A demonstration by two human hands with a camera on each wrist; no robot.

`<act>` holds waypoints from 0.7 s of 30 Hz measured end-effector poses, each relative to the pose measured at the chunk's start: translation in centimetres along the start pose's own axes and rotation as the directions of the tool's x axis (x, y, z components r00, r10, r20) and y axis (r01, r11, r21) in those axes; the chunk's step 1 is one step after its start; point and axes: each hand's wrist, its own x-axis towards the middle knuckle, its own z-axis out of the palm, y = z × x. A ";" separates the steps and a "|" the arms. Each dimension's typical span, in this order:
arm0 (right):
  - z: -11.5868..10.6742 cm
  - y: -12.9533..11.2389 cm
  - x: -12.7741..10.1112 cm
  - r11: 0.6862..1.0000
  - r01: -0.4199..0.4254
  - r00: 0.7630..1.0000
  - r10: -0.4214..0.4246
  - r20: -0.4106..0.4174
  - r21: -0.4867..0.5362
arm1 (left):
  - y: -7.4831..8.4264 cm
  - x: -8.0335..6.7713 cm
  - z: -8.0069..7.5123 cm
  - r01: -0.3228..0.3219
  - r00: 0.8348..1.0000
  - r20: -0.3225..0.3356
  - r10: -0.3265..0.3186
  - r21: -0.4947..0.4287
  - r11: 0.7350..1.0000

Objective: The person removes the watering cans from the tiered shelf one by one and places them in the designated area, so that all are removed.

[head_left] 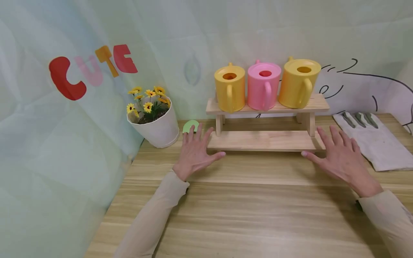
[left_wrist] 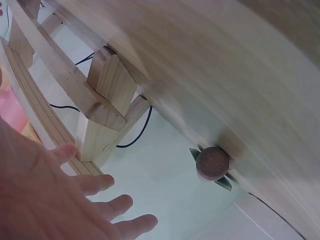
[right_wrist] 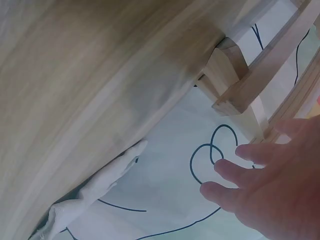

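Wood makes up the stand [head_left: 258, 140], which sits on the table [head_left: 242, 208] with three jugs on its top board [head_left: 317, 102]. Left jug [head_left: 238, 91] is yellow, pink jug [head_left: 256, 91] is in the middle, and right jug [head_left: 292, 89] is yellow too. All three stand up straight, close to each other, near the front edge.

Left hand [head_left: 195, 152] is by one end of the stand and right hand [head_left: 343, 157] is by the other. Both have their fingers spread out and hold nothing. I can't tell if any fingertip touches the wood.

What could go wrong? If one hand bumps its end harder than the other, the stand might twist or jerk, and a jug could slide off the front. If one end went up higher, the jugs might tip over and knock into each other (they look smooth, so they may slip easily).

Left hand has less room. A green thing [head_left: 190, 126] is right by its fingertips, and the white pot [head_left: 161, 129] with yellow flowers [head_left: 148, 102] is near too. A big swing that way could bump the pot. Over by right hand, the cloth [head_left: 380, 147] lies just beside it, so a finger could drag it along.
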 end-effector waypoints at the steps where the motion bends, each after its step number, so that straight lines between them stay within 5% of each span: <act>1: 0.0 -0.1 0.0 1.000 -0.004 1.000 0.004 -0.007 0.003 | 0.0 0.0 -0.1 0.000 1.000 -0.006 0.000 -0.003 1.000; 11: -1.2 -1.5 -0.3 0.981 -0.055 0.990 0.078 -0.114 0.187 | 0.2 0.2 -0.8 0.015 0.999 -0.032 -0.020 -0.141 0.990; 21: -3.2 -4.8 -0.7 0.873 -0.076 0.950 0.210 -0.230 0.481 | 0.8 0.7 -1.1 0.117 0.993 0.031 -0.113 -0.373 0.921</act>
